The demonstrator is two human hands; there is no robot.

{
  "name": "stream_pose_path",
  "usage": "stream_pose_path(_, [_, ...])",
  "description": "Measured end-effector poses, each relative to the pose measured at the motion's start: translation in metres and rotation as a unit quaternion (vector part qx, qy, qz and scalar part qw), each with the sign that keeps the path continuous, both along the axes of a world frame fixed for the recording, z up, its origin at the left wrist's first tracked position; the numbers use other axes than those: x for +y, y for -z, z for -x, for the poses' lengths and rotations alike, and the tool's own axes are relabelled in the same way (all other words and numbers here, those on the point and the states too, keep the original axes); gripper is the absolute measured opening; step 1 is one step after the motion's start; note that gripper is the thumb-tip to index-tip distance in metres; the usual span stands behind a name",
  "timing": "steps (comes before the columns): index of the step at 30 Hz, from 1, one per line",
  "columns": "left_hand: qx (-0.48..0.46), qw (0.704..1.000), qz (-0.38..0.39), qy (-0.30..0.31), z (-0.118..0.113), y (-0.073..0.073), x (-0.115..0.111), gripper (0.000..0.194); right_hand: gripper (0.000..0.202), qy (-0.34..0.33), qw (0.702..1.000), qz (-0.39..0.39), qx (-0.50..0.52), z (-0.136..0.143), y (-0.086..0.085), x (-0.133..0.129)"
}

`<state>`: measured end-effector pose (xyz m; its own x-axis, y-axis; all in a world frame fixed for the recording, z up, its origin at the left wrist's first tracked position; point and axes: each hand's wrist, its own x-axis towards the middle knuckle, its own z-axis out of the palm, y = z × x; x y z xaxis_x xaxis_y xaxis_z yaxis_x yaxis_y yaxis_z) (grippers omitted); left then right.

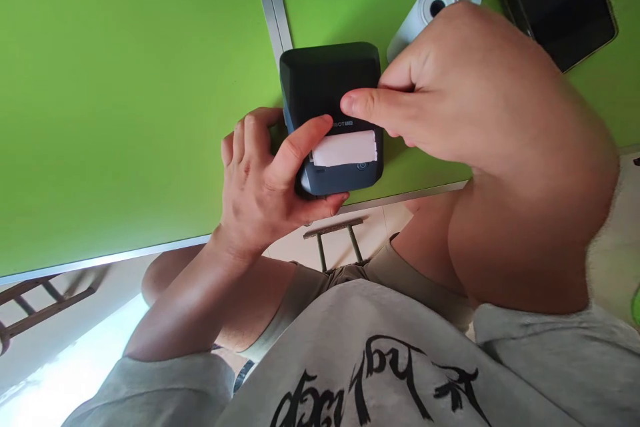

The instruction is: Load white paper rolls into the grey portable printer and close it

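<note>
A small dark thermal printer [333, 80] with a black lid and a blue-grey front lies at the table's near edge. A short strip of white paper [345, 149] sticks out of its slot, above a power button. My left hand [265, 173] is wrapped around the printer's left side, forefinger over the lid beside the paper and thumb at the front end. My right hand [435, 93] is closed at the right side, its thumb over the lid and its other fingers curled by the edge, partly hidden. Just beyond this hand lies a white paper roll [407, 30] with a loose end.
A dark-screened phone or tablet [560, 0] lies at the far right of the green table [125, 80]. A metal strip [273, 0] runs across the tabletop. Below the near edge are my legs and a stool-like frame [333, 230].
</note>
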<state>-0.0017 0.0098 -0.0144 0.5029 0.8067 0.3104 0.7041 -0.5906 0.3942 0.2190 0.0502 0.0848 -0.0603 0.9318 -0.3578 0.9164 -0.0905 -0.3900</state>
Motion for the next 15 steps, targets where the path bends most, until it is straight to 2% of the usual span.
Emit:
stream_pose_path(3, [-0.056,0.998,0.012,0.012,0.000,-0.002,-0.002,0.110,0.066,-0.059,0.992,-0.048,0.104,-0.007,0.007,0.000])
stream_pose_path(5, [-0.049,0.998,0.027,0.009,0.000,-0.005,-0.004,0.117,0.060,-0.097,0.973,-0.102,0.182,-0.010,0.009,-0.001])
stream_pose_path(8, [-0.017,0.998,0.058,-0.004,0.001,-0.009,-0.006,0.113,0.057,-0.076,0.953,-0.179,0.231,-0.007,0.012,-0.002])
stream_pose_path(12, [-0.014,0.998,0.057,-0.002,0.002,-0.009,-0.006,0.109,0.056,-0.022,0.936,-0.190,0.296,0.000,0.022,-0.002])
stream_pose_path(15, [-0.018,0.998,0.055,0.001,0.003,-0.006,-0.007,0.109,0.053,-0.011,0.920,-0.205,0.334,0.001,0.031,-0.002])
